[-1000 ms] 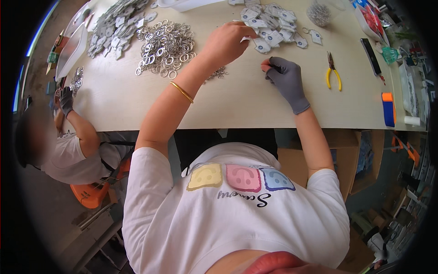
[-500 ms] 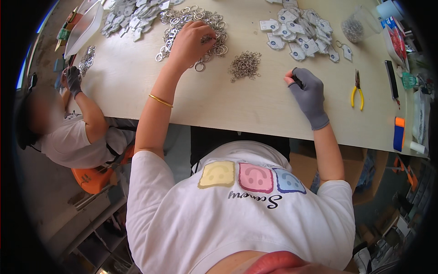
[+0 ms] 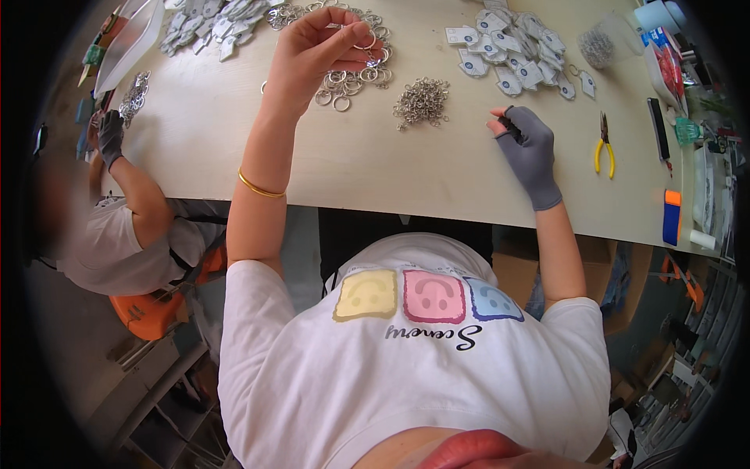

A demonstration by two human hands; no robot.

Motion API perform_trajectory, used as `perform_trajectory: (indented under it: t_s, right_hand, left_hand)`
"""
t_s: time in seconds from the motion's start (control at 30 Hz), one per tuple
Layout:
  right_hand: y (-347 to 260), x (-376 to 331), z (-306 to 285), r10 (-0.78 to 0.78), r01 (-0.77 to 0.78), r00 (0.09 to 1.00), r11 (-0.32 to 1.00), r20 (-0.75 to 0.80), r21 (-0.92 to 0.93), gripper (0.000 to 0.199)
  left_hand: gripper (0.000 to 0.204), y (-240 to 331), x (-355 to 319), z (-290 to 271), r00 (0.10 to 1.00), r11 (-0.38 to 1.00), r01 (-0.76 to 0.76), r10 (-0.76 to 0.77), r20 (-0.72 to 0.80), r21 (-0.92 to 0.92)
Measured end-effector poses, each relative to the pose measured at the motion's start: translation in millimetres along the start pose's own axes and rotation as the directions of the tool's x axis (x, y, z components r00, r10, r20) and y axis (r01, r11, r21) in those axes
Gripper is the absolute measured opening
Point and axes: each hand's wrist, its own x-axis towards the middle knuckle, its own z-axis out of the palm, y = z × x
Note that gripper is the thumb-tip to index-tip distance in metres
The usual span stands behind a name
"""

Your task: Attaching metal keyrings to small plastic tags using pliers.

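My left hand point(image 3: 311, 59) is raised over the pile of key rings point(image 3: 363, 76). Thumb and fingers pinch a silver key ring point(image 3: 373, 39), and a short bit of metal shows below it. My right hand point(image 3: 533, 152), in a grey fingerless glove, rests on the table with the fingers curled in. Something dark shows inside its curl, and I cannot make out whether it is a held thing. Between the hands lies a heap of small metal links point(image 3: 422, 102). Yellow-handled pliers point(image 3: 604, 148) lie to the right of my right hand.
White card-like tags form one pile point(image 3: 512, 51) at the far right and another point(image 3: 211, 23) at the far left. A clear cup point(image 3: 600, 48) of small metal parts stands at the right. A co-worker's gloved hand point(image 3: 111, 137) is at the left, beside more metal rings point(image 3: 137, 94).
My left hand has lifted out of the key-ring pile and turned, now with a ring in its fingers. My right hand stays curled in place. The whole view has shifted slightly.
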Motion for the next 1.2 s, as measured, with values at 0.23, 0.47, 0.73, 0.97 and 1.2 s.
perform_trajectory:
  t_s: [0.23, 0.47, 0.73, 0.97, 1.2]
  right_hand:
    - [-16.0, 0.1, -5.0, 0.037, -0.028, 0.993, 0.997, -0.114, 0.076, 0.014]
    - [-100.7, 20.3, 12.6, 0.211, -0.252, 0.967, 0.675, 0.146, 0.694, 0.021]
    - [-104.9, 12.5, 9.4, 0.228, -0.312, 0.950, 0.642, 0.214, 0.700, 0.014]
    - [-107.5, 7.3, 8.3, 0.172, -0.187, 0.981, 0.762, 0.084, 0.621, 0.012]
    - [-101.8, 6.5, 6.4, -0.136, 0.168, 0.981, 0.954, -0.141, 0.249, 0.010]
  left_hand:
    - [0.012, 15.3, -5.3, 42.3, 0.998, 0.989, -0.004, 0.013, 0.060, -0.150]
    - [0.011, 16.5, -18.1, 76.2, 0.995, 0.984, -0.049, 0.064, 0.081, -0.171]
    - [0.009, 21.9, -33.5, 77.6, 0.990, 0.974, -0.088, 0.108, 0.085, -0.207]
    - [0.016, 9.4, -46.3, 69.5, 0.991, 0.962, 0.003, 0.032, 0.127, -0.272]
    - [0.016, 1.1, -55.5, 67.7, 0.936, 0.829, 0.290, -0.141, 0.322, -0.478]
